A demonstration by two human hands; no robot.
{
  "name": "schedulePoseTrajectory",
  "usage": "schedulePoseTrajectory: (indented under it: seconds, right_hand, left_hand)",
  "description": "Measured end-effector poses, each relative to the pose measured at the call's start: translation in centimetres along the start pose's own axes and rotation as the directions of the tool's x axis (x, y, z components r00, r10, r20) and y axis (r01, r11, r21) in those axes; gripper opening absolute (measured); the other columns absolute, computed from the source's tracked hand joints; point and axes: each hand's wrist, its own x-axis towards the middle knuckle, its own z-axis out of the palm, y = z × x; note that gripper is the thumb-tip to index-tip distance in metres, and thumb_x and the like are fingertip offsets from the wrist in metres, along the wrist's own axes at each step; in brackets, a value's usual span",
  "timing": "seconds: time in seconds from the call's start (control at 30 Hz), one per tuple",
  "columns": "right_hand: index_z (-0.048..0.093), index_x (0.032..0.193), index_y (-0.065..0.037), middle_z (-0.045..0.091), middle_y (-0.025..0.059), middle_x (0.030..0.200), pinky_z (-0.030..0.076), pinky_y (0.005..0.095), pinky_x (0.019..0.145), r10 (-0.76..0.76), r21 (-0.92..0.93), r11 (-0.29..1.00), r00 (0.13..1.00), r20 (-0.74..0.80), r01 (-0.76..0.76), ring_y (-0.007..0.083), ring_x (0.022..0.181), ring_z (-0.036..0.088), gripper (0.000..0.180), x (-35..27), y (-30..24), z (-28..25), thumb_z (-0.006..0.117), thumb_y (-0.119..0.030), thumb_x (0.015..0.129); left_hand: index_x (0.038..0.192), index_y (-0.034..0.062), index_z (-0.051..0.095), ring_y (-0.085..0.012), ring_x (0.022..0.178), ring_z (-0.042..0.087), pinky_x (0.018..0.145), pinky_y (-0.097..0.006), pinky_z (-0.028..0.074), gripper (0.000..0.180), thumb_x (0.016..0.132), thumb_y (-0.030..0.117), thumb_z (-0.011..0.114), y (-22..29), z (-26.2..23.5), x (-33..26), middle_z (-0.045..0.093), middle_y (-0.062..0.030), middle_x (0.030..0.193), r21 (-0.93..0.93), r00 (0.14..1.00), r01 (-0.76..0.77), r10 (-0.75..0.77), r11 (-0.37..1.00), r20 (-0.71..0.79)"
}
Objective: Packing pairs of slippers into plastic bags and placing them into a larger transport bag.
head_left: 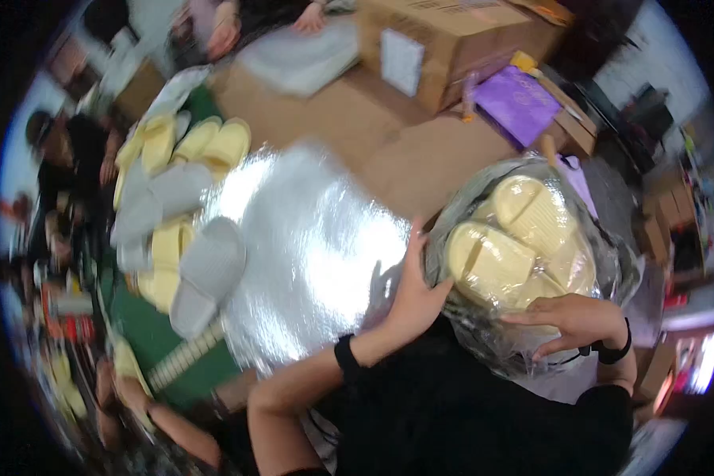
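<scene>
At the right, a clear plastic bag (496, 353) holds several pale yellow slippers (490, 266), piled with soles and straps facing various ways. My left hand (414, 289) is at the bag's left side, its thumb and fingers apart and touching or very near the plastic. Over the bag's near edge lies my right hand (583, 320), palm down, with fingers stretched out toward the slippers. Its fingertips rest on or just above the plastic. I see no slipper in either hand.
Shiny silver sheeting (301, 206) covers the table's middle. Grey slippers (210, 274) and yellow slippers (166, 246) lie on its left. A cardboard box (452, 40) and a purple bag (520, 103) stand at the back. Another person's hand (139, 397) holds a yellow slipper at lower left.
</scene>
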Motion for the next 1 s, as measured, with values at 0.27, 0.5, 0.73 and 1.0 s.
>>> schedulePoseTrajectory:
  seconds: [0.27, 0.5, 0.73, 1.0]
  right_hand:
    - [0.013, 0.14, -0.022, 0.058, 0.0206, 0.087, 0.045, 0.0425, 0.07, 0.454, 0.198, 0.876, 0.89, -0.039, -0.439, 0.038, 0.081, 0.059, 0.091, 4.0, -0.3, -0.6, 0.071, -0.025, 0.07]
    - [0.037, 0.114, -0.014, 0.059, 0.0184, 0.074, 0.045, 0.0449, 0.062, 0.679, 0.375, 0.72, 0.705, -0.204, -0.585, 0.0368, 0.07, 0.06, 0.043, 6.3, -1.3, 0.1, 0.055, -0.023, 0.076]
    - [0.037, 0.127, -0.018, 0.055, 0.0184, 0.107, 0.021, 0.0685, 0.093, 0.717, 0.311, 0.688, 0.548, -0.431, -0.656, 0.0386, 0.11, 0.047, 0.048, 8.2, -3.8, 8.2, 0.048, -0.018, 0.08]
    - [0.036, 0.132, -0.025, 0.037, 0.0119, 0.136, 0.024, 0.0569, 0.1, 0.597, 0.686, 0.724, 0.562, -0.572, -0.07, 0.0327, 0.122, 0.037, 0.049, 13.0, 1.6, 17.1, 0.037, -0.047, 0.088]
  left_hand:
    - [0.128, -0.0011, 0.032, -0.0221, 0.108, 0.051, 0.091, -0.034, 0.044, 0.041, 0.095, 0.02, 0.041, -6.6, -2.7, 2.1, 0.047, -0.0136, 0.124, -0.1, 0.59, 0.785, -0.69, 0.611, 0.419]
    - [0.127, 0.0028, 0.033, -0.0226, 0.105, 0.052, 0.081, -0.036, 0.049, 0.041, 0.094, 0.027, 0.042, 0.5, -1.5, 2.3, 0.047, -0.0138, 0.12, -0.211, 0.5, 0.864, -0.727, 0.458, 0.471]
    - [0.12, 0.0035, 0.043, -0.0265, 0.096, 0.058, 0.075, -0.037, 0.05, 0.04, 0.096, 0.034, 0.032, 4.7, -3.7, 4.6, 0.054, -0.0129, 0.115, -0.149, 0.33, 0.942, -0.756, 0.3, 0.566]
    - [0.12, 0.0005, 0.043, -0.0276, 0.106, 0.053, 0.086, -0.043, 0.047, 0.045, 0.096, 0.035, 0.029, 3.3, -1.6, 1.6, 0.052, -0.0128, 0.118, -0.172, 0.46, 0.875, -0.666, 0.453, 0.587]
